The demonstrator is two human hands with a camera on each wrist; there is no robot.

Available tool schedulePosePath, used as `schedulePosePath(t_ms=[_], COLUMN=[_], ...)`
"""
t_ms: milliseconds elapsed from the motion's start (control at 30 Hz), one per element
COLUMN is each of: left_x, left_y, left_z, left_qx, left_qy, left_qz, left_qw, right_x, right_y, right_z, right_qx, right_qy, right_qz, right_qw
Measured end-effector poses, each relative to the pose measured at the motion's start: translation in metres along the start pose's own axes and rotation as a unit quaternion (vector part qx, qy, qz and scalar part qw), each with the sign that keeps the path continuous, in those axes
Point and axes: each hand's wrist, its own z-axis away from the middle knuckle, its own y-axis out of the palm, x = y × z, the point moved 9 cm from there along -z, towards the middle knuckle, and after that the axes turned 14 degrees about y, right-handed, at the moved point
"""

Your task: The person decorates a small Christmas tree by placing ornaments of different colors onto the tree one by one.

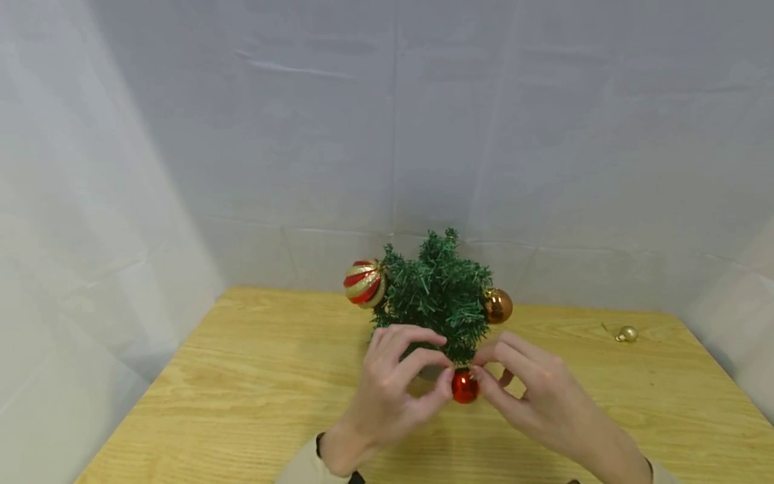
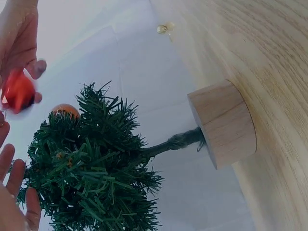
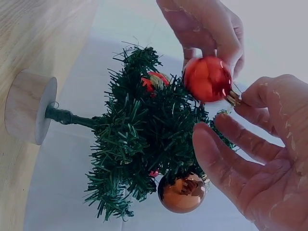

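Observation:
A shiny red Christmas ball (image 1: 465, 386) is between my two hands, in front of a small artificial Christmas tree (image 1: 432, 289). My left hand (image 1: 393, 386) holds the ball from its left side with thumb and forefinger. From the other side, my right hand (image 1: 538, 390) pinches at the ball's gold cap (image 3: 233, 98) with thumb and forefinger, its other fingers spread. On the tree's left hangs a large red-and-gold striped ball (image 1: 365, 284); a copper-coloured ball (image 1: 498, 306) hangs on its right. The round wooden base (image 2: 224, 124) carries the tree upright.
A small gold ball (image 1: 629, 333) lies on the wooden table (image 1: 242, 376), toward the back right. Whitish cloth (image 1: 302, 134) hangs behind the table and along both sides.

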Motion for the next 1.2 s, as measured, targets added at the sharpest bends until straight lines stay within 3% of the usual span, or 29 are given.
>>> schedulePosePath(t_ms=[300, 600, 733, 967, 1200], left_x=[0.004, 0.012, 0.015, 0.019, 0.028], left_y=[-0.009, -0.019, -0.024, -0.026, -0.025], left_z=[-0.007, -0.028, -0.039, -0.053, -0.059], left_qx=[-0.017, -0.029, -0.032, -0.014, -0.012], left_qy=[-0.004, 0.002, 0.014, 0.047, 0.037], left_qz=[0.011, 0.005, -0.018, -0.100, -0.118], left_qw=[0.9998, 0.9996, 0.9992, 0.9938, 0.9922], right_x=[0.010, 0.021, 0.024, 0.023, 0.020], right_y=[-0.009, -0.021, -0.026, -0.032, -0.033], right_z=[-0.005, -0.019, -0.029, -0.043, -0.054], right_qx=[-0.055, -0.136, -0.155, -0.177, -0.191], right_qy=[-0.039, -0.094, -0.099, -0.086, -0.081], right_qz=[-0.014, -0.019, -0.024, -0.016, 0.006], right_qw=[0.998, 0.986, 0.983, 0.980, 0.978])
